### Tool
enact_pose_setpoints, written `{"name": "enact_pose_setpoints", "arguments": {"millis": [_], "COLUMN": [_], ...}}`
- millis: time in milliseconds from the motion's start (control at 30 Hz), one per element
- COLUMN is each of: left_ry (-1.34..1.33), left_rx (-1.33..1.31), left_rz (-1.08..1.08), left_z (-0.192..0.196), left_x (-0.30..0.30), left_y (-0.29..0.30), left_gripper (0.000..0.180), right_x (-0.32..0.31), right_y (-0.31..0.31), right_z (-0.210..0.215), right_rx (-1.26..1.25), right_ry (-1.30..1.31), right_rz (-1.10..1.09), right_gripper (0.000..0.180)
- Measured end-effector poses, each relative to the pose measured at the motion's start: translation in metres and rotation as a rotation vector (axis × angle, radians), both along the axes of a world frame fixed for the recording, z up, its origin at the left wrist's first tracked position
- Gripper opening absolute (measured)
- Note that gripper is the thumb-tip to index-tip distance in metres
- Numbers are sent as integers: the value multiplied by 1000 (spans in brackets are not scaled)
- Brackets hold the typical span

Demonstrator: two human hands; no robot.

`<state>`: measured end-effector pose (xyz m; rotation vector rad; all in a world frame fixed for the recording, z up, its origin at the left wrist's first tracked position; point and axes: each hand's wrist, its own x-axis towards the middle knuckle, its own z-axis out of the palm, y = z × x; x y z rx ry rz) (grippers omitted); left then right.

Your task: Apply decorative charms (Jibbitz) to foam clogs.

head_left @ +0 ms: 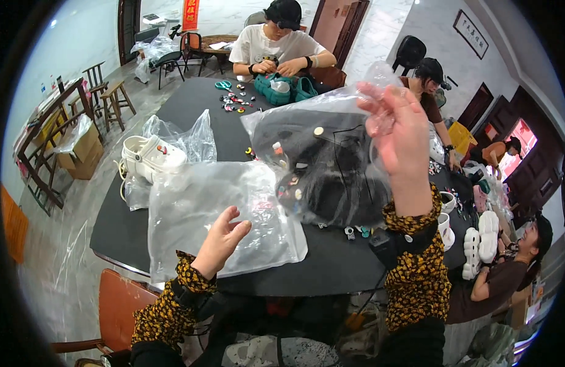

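Observation:
My right hand (397, 122) is raised over the table's right part, its fingers pinched on the upper corner of a clear plastic bag (319, 110). The bag spreads leftward from it, and small charms and the dark tabletop show through. Lower and to the left, my left hand (223, 240) has thumb and fingers apart and holds nothing. It is over a second, frosted plastic bag (190, 208) lying flat on the table. White clogs (153, 158) with a charm stand beyond that bag, beside crumpled clear plastic (200, 137).
The black table (123, 229) bears scattered charms (236, 101) and teal scissors (223, 85). Across it a person (276, 49) handles green clogs (273, 88). White clogs (489, 235) lie at the right, near another person (503, 275). A brown chair (120, 309) stands at the near left.

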<state>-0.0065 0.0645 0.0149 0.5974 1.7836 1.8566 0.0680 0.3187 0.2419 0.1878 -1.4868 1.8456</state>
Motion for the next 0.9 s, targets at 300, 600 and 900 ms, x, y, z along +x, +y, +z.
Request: {"name": "enact_pose_setpoints", "arguments": {"millis": [300, 600, 900], "left_ry": [-559, -630, -233], "left_rx": [187, 500, 120], "left_rz": [-343, -313, 90], "left_z": [-9, 1, 7], "left_x": [16, 15, 7], "left_y": [17, 23, -77], "left_gripper": [66, 49, 29], "right_x": [46, 58, 54], "right_y": [5, 11, 13], "right_z": [14, -4, -105], "right_rx": [-245, -359, -431], "right_ry": [109, 107, -197], "right_rz": [253, 255, 165], "right_gripper": [18, 25, 16]}}
